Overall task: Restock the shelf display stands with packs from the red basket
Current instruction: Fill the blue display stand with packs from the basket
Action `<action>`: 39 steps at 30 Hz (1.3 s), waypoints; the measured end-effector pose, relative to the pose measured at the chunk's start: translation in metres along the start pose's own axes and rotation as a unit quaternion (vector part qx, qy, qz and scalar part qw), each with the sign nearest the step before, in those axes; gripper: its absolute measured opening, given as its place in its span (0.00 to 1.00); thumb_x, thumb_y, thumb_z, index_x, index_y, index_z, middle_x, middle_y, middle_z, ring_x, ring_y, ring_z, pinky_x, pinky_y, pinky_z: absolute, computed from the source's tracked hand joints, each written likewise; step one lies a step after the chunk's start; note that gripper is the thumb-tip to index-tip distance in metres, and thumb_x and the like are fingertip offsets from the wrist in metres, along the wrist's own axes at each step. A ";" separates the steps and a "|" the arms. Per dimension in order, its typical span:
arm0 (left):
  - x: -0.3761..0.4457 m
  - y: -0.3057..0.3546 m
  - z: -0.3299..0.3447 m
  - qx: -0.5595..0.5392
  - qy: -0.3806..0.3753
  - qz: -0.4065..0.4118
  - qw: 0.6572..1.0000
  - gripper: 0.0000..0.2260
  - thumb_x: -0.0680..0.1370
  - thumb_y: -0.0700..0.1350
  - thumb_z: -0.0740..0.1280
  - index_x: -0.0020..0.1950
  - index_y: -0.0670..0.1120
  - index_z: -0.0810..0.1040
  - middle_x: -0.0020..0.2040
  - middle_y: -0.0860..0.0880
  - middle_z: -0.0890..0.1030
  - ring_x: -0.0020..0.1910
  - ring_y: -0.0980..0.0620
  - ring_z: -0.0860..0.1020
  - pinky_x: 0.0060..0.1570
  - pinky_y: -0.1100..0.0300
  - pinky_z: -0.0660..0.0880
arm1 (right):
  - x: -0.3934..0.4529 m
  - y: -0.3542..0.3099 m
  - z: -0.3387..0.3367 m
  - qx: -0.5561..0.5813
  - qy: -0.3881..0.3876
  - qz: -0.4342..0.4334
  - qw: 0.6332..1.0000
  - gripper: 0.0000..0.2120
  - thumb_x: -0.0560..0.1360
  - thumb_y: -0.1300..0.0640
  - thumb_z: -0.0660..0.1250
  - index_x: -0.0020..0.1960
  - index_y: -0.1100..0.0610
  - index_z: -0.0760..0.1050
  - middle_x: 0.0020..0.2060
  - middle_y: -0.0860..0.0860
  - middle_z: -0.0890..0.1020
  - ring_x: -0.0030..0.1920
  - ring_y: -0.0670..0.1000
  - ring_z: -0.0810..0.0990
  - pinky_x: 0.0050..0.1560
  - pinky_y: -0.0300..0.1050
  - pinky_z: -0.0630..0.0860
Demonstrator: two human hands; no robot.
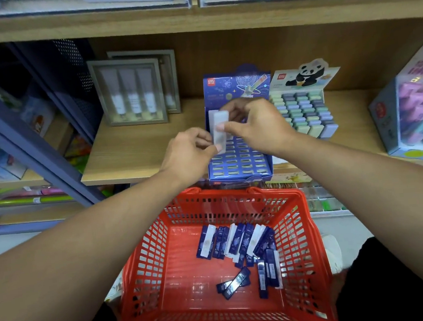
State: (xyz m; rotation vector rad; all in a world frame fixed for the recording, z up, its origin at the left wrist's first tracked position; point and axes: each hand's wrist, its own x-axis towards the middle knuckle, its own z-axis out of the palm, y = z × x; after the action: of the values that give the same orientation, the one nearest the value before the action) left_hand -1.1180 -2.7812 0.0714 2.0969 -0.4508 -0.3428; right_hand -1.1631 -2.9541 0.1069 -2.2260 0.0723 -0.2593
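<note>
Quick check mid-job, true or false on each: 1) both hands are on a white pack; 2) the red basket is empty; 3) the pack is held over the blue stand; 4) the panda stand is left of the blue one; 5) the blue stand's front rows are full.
1) True: the left hand and right hand both pinch the white pack.
2) False: the red basket has blue and white packs in it.
3) True: it is over the blue stand.
4) False: the panda stand is on its right.
5) False: the front slots look unfilled.
</note>
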 end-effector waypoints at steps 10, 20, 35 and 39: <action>-0.016 -0.012 0.002 0.238 -0.145 0.040 0.959 0.30 0.80 0.49 0.68 0.80 0.49 0.60 0.77 0.49 0.65 0.74 0.48 0.67 0.73 0.54 0.65 | 0.004 0.028 -0.008 -0.138 0.067 0.013 0.988 0.10 0.78 0.62 0.69 0.58 0.53 0.78 0.39 0.45 0.79 0.36 0.35 0.77 0.38 0.28 0.68; -0.018 -0.013 0.002 0.224 -0.155 0.047 0.961 0.29 0.82 0.45 0.66 0.81 0.48 0.57 0.77 0.49 0.66 0.68 0.51 0.70 0.63 0.62 0.65 | 0.010 0.028 0.003 -0.150 0.044 -0.004 0.988 0.03 0.79 0.53 0.69 0.52 0.48 0.79 0.40 0.42 0.80 0.43 0.49 0.80 0.48 0.45 0.77; -0.013 -0.021 0.003 0.250 -0.173 0.051 0.951 0.35 0.82 0.46 0.65 0.83 0.47 0.47 0.83 0.50 0.52 0.81 0.53 0.54 0.77 0.61 0.53 | 0.013 0.031 -0.003 -0.174 0.109 0.010 0.979 0.08 0.77 0.55 0.72 0.55 0.53 0.85 0.48 0.49 0.87 0.45 0.45 0.81 0.56 0.41 0.77; -0.014 -0.022 0.003 0.253 -0.178 0.054 0.949 0.36 0.82 0.45 0.65 0.83 0.46 0.46 0.83 0.51 0.51 0.81 0.54 0.52 0.76 0.62 0.51 | 0.016 0.031 0.001 -0.207 0.084 0.012 0.975 0.09 0.80 0.56 0.69 0.58 0.54 0.84 0.53 0.50 0.86 0.51 0.48 0.82 0.60 0.39 0.74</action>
State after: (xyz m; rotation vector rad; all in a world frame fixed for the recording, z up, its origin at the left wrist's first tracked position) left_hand -1.1279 -2.7663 0.0520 2.4981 -0.9466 -0.5933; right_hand -1.1459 -2.9743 0.0847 -2.6093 0.2661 -0.4533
